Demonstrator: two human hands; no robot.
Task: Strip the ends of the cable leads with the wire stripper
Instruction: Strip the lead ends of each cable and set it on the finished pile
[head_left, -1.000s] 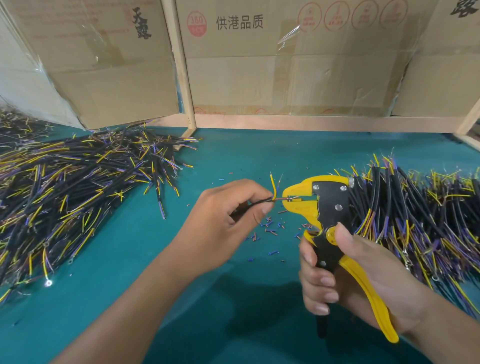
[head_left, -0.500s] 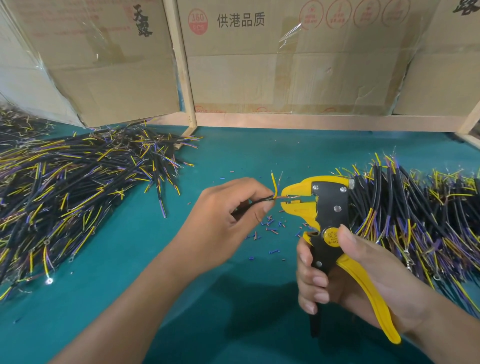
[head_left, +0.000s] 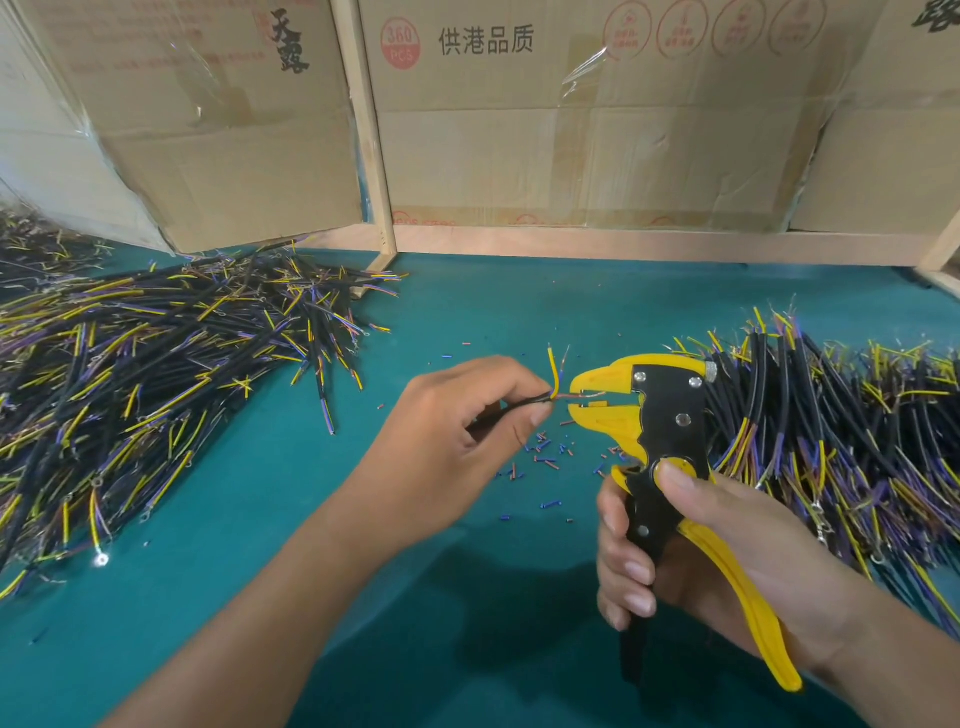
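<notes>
My left hand (head_left: 457, 431) pinches a short black cable (head_left: 519, 405) between thumb and forefinger. Its yellow lead (head_left: 554, 375) sticks upward, and a thin reddish lead runs right into the jaws of the yellow-and-black wire stripper (head_left: 660, 415). My right hand (head_left: 691, 551) grips the stripper's handles, thumb on the round yellow pivot label. The jaws stand slightly apart with the lead between them. The yellow handle (head_left: 748, 618) juts out below my palm.
A large pile of black cables (head_left: 130, 395) with yellow and purple leads covers the left of the green table (head_left: 467, 306). Another pile (head_left: 841, 447) lies at right behind the stripper. Small insulation bits (head_left: 545, 457) lie between my hands. Cardboard boxes (head_left: 571, 114) and wooden rails stand behind.
The stripper's jaws have opened wider and the handles have spread a little. The lead still lies in the jaws; both hands stay nearly in place.
</notes>
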